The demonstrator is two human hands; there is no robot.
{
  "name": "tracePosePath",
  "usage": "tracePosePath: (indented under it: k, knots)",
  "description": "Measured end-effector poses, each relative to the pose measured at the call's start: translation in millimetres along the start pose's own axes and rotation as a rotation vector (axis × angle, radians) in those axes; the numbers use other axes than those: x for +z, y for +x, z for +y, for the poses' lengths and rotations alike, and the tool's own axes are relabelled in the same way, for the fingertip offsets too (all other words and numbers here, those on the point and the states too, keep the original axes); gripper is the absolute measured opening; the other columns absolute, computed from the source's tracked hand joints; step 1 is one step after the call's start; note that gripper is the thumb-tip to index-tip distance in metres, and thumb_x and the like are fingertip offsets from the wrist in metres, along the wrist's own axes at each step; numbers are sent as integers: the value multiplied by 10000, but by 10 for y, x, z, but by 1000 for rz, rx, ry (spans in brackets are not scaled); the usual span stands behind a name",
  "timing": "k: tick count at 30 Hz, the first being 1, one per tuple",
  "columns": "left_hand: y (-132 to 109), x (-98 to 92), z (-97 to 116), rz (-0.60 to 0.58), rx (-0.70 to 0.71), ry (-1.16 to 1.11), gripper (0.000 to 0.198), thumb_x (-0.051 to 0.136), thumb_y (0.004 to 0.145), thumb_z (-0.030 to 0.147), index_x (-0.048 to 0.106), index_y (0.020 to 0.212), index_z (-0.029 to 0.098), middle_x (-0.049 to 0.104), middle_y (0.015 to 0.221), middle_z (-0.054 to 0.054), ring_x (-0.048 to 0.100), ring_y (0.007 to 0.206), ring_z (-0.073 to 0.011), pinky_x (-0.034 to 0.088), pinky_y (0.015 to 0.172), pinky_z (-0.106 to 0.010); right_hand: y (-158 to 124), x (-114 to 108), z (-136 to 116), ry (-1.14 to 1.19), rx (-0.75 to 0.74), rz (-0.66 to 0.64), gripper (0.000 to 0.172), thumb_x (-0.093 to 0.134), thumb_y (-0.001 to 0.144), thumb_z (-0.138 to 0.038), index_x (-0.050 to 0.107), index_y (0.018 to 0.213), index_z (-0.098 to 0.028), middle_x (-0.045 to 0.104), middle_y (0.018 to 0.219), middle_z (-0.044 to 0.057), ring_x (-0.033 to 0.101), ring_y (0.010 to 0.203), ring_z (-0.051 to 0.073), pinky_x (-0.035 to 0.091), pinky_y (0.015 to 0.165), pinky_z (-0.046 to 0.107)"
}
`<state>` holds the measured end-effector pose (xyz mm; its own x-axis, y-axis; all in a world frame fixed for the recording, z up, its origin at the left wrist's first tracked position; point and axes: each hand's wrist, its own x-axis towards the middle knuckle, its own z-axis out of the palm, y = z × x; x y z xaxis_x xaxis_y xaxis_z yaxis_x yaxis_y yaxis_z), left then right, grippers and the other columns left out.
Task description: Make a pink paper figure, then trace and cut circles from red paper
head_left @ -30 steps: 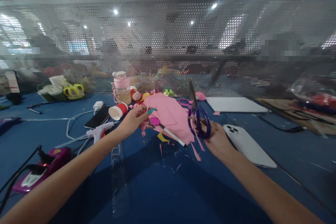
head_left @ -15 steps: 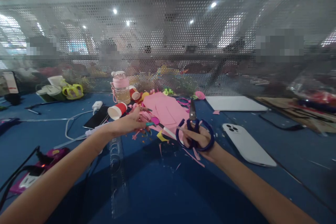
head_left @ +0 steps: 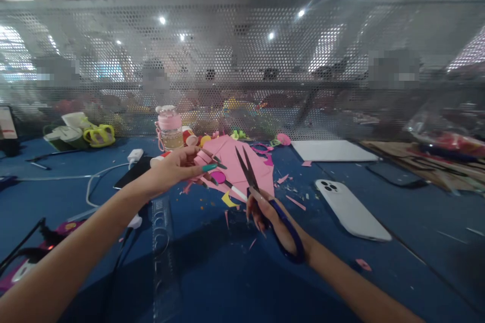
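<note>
While apart, both hands [head_left: 179, 164] [head_left: 279, 222] forward.

The left forearm [head_left: 87, 234] slants in from the near left, the left hand [head_left: 181, 165] pinching with long nails pointing right. From the near right, the right forearm [head_left: 344, 272] reaches inward, the right hand [head_left: 276, 214] gripping with curled fingers [head_left: 259, 217].

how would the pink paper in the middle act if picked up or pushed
The pink paper looks thin and flat, so it would probably flex when lifted by one edge. Overlapping edges suggest several loose pieces, which may slide apart if pushed. The white stick seems to lie across its near edge, so that might shift too.
</note>
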<state>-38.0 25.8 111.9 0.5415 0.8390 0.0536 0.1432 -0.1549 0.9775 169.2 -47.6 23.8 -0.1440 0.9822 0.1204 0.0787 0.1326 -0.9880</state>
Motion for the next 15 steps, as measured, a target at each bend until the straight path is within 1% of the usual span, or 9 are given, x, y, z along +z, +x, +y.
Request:
tracePosePath:
  k: [2, 4, 6, 9, 12, 15]
  knots:
    - [-16, 18, 21, 1, -4, -16, 304, 593, 689, 106, 563, 991, 128, 667, 701, -55, 599, 520, -114, 403, 404, -163, -7, 13, -13, -75, 18, 16, 445, 400, 763, -618, 452, 720, -179, 441, 564, -39, 382, 420, 55, 335, 388, 186]
    - [-28, 45, 41, -9, -32, 4, 311, 584, 696, 115, 533, 1003, 121, 661, 650, -52, 560, 449, -103, 369, 360, -160, -6, 7, -25, -144, 28, 11, 450, 377, 771, -622, 436, 691, -183, 396, 523, -50, 372, 406, 61, 333, 384, 193]
    - [-39, 70, 56, -8, -53, 27, 315, 583, 698, 120, 504, 1004, 118, 651, 610, -45, 531, 410, -95, 348, 339, -156, -6, -5, -35, -186, 7, -5, 456, 367, 770, -628, 428, 675, -186, 371, 503, -56, 367, 398, 65, 341, 386, 199]
    - [-52, 91, 58, 0, -43, 54, 363, 600, 698, 139, 470, 1036, 119, 641, 585, -37, 527, 405, -96, 330, 333, -150, -19, -9, -56, -199, -36, -32, 448, 385, 766, -617, 433, 662, -184, 379, 507, -52, 377, 402, 65, 351, 392, 202]
    - [-62, 91, 51, -44, -37, 71, 399, 612, 695, 159, 468, 1066, 125, 644, 587, -31, 548, 420, -104, 317, 339, -150, -40, 6, -84, -222, -40, -29, 433, 402, 767, -595, 434, 641, -181, 388, 485, -51, 376, 369, 60, 337, 369, 198]
    - [-74, 92, 58, -106, -76, 79, 419, 608, 692, 154, 464, 1086, 139, 654, 608, -20, 569, 451, -106, 344, 376, -156, -49, 21, -104, -285, -28, -25, 432, 425, 749, -595, 446, 636, -179, 397, 465, -47, 399, 353, 67, 337, 354, 200]
